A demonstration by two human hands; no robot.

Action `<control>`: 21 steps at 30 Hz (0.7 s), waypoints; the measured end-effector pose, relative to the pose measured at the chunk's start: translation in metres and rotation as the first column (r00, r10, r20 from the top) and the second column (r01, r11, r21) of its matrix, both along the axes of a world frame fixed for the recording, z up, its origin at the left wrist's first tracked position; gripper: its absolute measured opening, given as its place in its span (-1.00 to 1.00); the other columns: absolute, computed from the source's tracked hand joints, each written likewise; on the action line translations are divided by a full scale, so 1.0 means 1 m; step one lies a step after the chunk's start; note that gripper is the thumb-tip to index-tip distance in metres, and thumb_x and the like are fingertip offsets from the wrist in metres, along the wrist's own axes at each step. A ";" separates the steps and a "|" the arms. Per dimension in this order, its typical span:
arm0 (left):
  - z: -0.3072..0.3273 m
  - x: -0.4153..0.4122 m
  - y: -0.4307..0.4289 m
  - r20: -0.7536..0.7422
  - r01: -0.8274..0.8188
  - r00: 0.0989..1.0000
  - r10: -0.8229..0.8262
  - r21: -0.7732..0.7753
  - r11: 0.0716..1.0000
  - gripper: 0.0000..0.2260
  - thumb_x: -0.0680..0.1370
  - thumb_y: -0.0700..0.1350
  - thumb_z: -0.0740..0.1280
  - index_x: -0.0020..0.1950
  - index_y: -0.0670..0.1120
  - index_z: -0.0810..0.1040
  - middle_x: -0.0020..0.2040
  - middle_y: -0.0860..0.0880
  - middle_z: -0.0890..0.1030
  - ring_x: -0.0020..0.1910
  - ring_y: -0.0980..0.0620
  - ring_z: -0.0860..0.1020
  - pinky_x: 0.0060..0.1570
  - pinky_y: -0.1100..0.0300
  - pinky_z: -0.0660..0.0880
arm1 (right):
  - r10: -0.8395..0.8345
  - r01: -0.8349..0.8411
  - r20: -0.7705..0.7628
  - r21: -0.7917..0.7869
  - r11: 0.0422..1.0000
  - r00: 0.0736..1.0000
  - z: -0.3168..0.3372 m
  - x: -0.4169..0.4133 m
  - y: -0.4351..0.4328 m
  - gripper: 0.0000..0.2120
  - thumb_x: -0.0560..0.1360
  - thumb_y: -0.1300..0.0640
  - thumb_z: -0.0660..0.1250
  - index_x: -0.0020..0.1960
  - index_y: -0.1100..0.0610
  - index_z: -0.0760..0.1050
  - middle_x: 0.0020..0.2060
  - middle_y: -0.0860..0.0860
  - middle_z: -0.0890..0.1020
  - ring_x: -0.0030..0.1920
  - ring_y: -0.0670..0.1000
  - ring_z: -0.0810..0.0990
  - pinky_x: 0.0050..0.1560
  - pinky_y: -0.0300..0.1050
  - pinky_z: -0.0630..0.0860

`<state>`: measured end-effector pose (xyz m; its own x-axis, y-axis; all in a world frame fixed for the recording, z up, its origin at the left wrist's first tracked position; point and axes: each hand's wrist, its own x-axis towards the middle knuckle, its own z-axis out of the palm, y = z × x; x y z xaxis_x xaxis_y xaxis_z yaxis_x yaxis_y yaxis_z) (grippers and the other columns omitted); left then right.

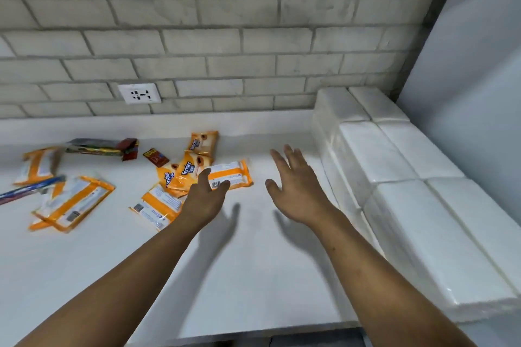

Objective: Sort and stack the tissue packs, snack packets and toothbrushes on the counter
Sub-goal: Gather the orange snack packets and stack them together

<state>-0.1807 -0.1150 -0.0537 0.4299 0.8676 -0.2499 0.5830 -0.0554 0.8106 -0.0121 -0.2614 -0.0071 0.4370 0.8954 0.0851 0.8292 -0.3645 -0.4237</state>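
White tissue packs (394, 166) stand stacked in two rows along the right wall. Several orange snack packets lie scattered on the white counter (253, 262); one orange packet (234, 176) lies face down just beyond my left hand (205, 197), whose straight fingers touch or hover at its near edge. Another packet (73, 203) lies at the left. A blue toothbrush pack (31, 190) sits at the far left, blurred. My right hand (296, 191) hovers open with spread fingers between the packets and the tissue stack, holding nothing.
A flat multicoloured pack (101, 146) and a small red packet (155, 157) lie near the back of the counter. A wall socket (139, 93) sits in the brick wall. The counter's front edge (253, 331) runs below my forearms.
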 end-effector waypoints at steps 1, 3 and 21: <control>-0.004 -0.005 0.016 -0.014 -0.012 1.000 0.012 -0.017 1.000 -0.34 0.62 0.21 0.27 0.65 0.08 0.12 0.34 -0.23 0.58 0.24 -0.26 0.60 0.08 -0.01 0.54 | 0.010 -0.010 -0.016 -0.037 0.999 1.000 -0.010 -0.006 0.022 -0.34 0.66 -0.07 0.17 0.66 -0.01 -0.03 0.66 0.11 -0.07 0.65 0.14 -0.13 0.59 0.19 0.05; -0.013 -0.009 0.038 -0.028 -0.006 1.000 0.004 -0.049 0.999 -0.37 0.65 0.14 0.29 0.65 0.04 0.13 0.33 -0.24 0.59 0.23 -0.25 0.60 0.07 0.03 0.54 | 0.004 -0.014 -0.093 -0.107 0.994 0.996 -0.031 -0.014 0.053 -0.35 0.67 -0.06 0.16 0.66 -0.02 -0.04 0.65 0.14 -0.08 0.64 0.16 -0.13 0.58 0.18 0.07; -0.066 0.009 0.093 -0.207 0.107 0.974 -0.092 0.058 0.993 -0.62 0.59 -0.23 0.37 0.42 -0.16 0.55 0.00 -0.01 0.62 -0.02 0.02 0.54 -0.08 0.29 0.36 | -0.192 0.149 -0.321 -0.153 0.977 0.927 -0.119 0.006 0.151 -0.50 0.53 0.40 0.25 0.45 0.18 0.44 0.21 0.13 0.48 0.24 0.11 0.53 0.13 -0.33 0.36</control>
<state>-0.1716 -0.0219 -0.1196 0.4611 0.8411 -0.2827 0.7242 -0.1727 0.6676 -0.0063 -0.1100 -0.1264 0.5683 0.7987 -0.1976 0.5689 -0.5550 -0.6069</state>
